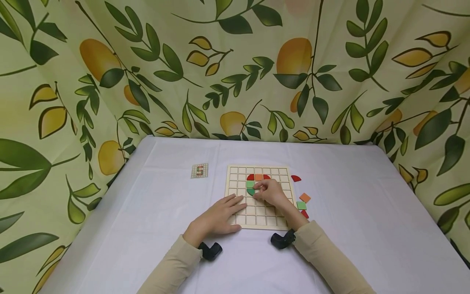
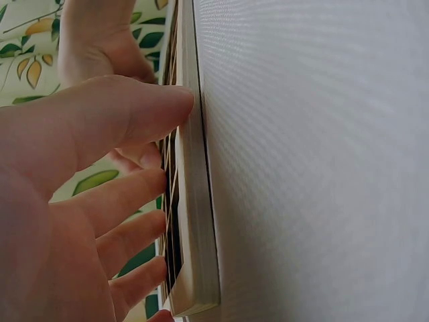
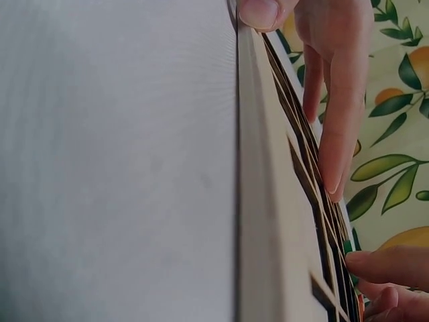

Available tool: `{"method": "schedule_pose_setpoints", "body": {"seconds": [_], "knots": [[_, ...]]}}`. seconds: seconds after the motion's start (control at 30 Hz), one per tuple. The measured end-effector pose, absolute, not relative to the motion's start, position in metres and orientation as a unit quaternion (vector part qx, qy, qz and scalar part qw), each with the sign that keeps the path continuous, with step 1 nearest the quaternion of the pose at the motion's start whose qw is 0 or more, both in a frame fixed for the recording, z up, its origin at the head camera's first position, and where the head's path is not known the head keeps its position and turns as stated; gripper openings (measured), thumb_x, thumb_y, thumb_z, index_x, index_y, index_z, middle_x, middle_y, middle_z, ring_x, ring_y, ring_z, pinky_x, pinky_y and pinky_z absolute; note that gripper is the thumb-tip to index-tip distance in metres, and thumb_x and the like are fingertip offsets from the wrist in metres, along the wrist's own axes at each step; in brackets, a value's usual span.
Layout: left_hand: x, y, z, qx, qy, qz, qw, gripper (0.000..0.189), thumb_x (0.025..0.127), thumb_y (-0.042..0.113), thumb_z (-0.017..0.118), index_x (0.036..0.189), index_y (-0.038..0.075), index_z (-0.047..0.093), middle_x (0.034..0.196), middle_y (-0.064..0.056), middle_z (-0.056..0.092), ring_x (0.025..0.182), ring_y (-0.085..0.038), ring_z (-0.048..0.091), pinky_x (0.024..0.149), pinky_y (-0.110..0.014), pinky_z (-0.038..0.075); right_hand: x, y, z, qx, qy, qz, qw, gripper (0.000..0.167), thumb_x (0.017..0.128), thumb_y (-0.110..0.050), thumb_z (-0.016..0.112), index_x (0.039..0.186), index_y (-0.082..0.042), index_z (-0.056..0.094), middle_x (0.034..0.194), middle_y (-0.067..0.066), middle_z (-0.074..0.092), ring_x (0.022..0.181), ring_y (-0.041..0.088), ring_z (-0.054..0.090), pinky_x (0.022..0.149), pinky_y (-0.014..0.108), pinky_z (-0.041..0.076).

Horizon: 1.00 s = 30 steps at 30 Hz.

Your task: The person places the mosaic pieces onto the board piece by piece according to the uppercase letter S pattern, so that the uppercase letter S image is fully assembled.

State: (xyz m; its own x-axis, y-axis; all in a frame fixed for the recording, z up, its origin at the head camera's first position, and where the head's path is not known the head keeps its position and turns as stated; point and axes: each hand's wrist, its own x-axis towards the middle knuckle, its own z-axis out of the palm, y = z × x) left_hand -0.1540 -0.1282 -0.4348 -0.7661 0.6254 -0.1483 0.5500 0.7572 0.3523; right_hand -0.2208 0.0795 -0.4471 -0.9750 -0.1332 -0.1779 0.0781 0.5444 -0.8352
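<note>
My left hand [image 1: 222,214] rests on the lower left part of the wooden grid board [image 1: 238,221], fingers spread and straight. In the left wrist view its thumb [image 2: 157,106] touches the board's near edge. Over the middle of the board is my right hand [image 1: 271,192], fingers bent and tips down beside a dark green quarter-circle tile [image 1: 251,191]. Whether a tile lies between those fingertips is hidden. Above sit a light green square tile [image 1: 250,184], a red quarter-circle tile [image 1: 251,177], an orange square tile [image 1: 258,177] and another red tile [image 1: 267,177].
Right of the board lie loose tiles: a red quarter-circle [image 1: 295,178], an orange square [image 1: 305,198], a green square [image 1: 301,205] and a red piece [image 1: 304,214]. A small pattern card [image 1: 200,170] lies to the left on the white tablecloth [image 1: 147,212].
</note>
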Motion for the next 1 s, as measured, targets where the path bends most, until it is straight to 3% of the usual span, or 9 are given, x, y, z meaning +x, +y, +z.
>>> {"method": "schedule_pose_setpoints", "body": {"seconds": [1.0], "knots": [[-0.154,-0.128,-0.435,0.316,0.929,0.145,0.129,0.063,0.088,0.035,0.063,0.146,0.017,0.043,0.158,-0.006,0.035,0.149,-0.031,0.027,0.122,-0.048,0.028,-0.207,0.103,-0.438,-0.04,0.868,-0.479,0.123,0.023,0.08,-0.011,0.075,0.101,-0.002,0.071,0.064,-0.002,0.048,0.059,0.012,0.044,0.05,0.019,0.035]]}}
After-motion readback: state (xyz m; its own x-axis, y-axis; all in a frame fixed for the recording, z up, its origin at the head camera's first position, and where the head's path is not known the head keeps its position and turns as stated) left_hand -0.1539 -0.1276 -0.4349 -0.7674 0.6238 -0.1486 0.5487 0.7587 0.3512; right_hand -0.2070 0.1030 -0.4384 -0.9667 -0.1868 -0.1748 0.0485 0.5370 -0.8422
